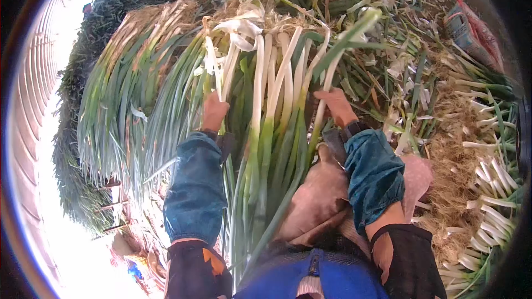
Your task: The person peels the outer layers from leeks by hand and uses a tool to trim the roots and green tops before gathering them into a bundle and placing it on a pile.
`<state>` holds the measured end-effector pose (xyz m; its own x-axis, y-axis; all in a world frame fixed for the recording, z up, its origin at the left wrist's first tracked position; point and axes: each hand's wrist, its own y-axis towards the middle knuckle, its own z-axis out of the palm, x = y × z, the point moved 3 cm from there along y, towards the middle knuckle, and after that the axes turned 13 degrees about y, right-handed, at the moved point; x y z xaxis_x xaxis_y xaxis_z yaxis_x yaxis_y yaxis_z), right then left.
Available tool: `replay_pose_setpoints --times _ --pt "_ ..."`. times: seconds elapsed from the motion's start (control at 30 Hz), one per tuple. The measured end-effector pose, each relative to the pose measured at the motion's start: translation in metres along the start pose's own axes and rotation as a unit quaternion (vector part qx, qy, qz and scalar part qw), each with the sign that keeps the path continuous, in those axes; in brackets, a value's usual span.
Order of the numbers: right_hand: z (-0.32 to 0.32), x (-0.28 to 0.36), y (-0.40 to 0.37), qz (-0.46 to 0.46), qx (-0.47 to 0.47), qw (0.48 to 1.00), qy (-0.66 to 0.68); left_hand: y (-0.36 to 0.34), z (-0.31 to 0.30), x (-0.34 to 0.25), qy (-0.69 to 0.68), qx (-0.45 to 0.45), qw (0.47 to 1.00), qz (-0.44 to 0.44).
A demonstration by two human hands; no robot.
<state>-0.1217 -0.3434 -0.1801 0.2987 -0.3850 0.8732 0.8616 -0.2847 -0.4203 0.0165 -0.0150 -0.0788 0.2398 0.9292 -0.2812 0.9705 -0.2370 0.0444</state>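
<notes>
Long green onions lie side by side in front of me, white ends pointing away and green leaves hanging toward my lap. My left hand is closed around white-stemmed stalks at the left of this row. At its right side, my right hand grips a green onion by its pale stem, the fingers partly hidden behind the thumb. Loose whitish peel rests on the root ends between and beyond my hands.
More green onions are piled to the left. Stripped leaves and peelings cover the ground ahead and to the right. A red mesh bag lies at the far right. Cut roots and trimmed white stalks line the right side.
</notes>
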Motion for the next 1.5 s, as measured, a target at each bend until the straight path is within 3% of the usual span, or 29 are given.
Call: replay_pose_setpoints --times 0.1,0.2,0.3,0.43,0.53,0.63,0.73,0.87,0.9,0.97,1.07,1.1,1.13,1.17,1.23,1.33,1.47,1.5 --pt "0.018 0.008 -0.002 -0.056 0.031 0.995 -0.079 0.007 0.016 -0.005 0.137 -0.009 0.990 -0.016" --pt "0.030 0.008 -0.002 -0.061 0.014 0.991 -0.118 0.004 0.013 -0.007 0.110 0.018 0.994 -0.006" --pt "0.036 0.001 0.003 -0.095 0.014 0.992 -0.078 0.008 0.004 -0.015 0.076 -0.024 0.996 0.028" --pt "0.034 0.001 0.006 -0.144 -0.006 0.984 -0.105 0.040 0.021 -0.010 0.054 0.029 0.997 0.045" --pt "0.040 0.015 -0.007 -0.051 0.031 0.998 0.013 0.056 0.036 -0.007 0.165 0.067 0.981 0.079" --pt "0.037 0.028 -0.015 0.040 0.050 0.994 0.091 0.040 0.036 -0.029 0.251 0.058 0.966 0.001" --pt "0.043 0.018 -0.007 0.024 0.047 0.995 0.089 0.044 0.020 -0.042 0.223 0.103 0.969 0.011" --pt "0.034 -0.018 0.021 -0.073 0.145 0.983 0.085 0.049 0.013 -0.020 0.039 0.235 0.970 -0.054" --pt "0.036 -0.020 0.023 -0.076 0.149 0.982 0.088 0.050 0.009 -0.017 0.019 0.221 0.974 -0.049" --pt "0.044 0.010 0.000 -0.007 0.080 0.993 0.085 0.043 0.008 -0.015 -0.026 0.197 0.979 -0.039" --pt "0.049 0.018 -0.008 0.062 0.070 0.986 0.138 0.029 0.001 -0.021 -0.010 0.207 0.978 -0.016" --pt "0.048 0.024 -0.009 -0.077 0.102 0.991 0.026 0.031 -0.002 -0.025 0.002 0.223 0.975 -0.017" --pt "0.044 0.023 -0.013 -0.212 0.130 0.964 -0.088 0.031 -0.004 -0.029 0.012 0.240 0.971 -0.017" --pt "0.042 0.019 -0.017 -0.339 0.154 0.906 -0.201 0.027 -0.015 -0.034 0.013 0.220 0.971 0.096" --pt "0.040 -0.011 0.010 -0.228 0.197 0.953 -0.009 0.017 -0.045 -0.042 0.015 0.168 0.933 0.319" --pt "0.040 -0.041 0.036 -0.162 0.241 0.954 0.071 0.007 -0.048 -0.056 -0.055 0.066 0.936 0.342" --pt "0.054 -0.032 0.028 -0.135 0.260 0.955 0.042 -0.016 -0.029 -0.089 -0.035 0.100 0.924 0.369" --pt "0.057 -0.025 0.022 -0.115 0.260 0.958 0.031 -0.019 -0.020 -0.087 -0.052 0.072 0.916 0.391"
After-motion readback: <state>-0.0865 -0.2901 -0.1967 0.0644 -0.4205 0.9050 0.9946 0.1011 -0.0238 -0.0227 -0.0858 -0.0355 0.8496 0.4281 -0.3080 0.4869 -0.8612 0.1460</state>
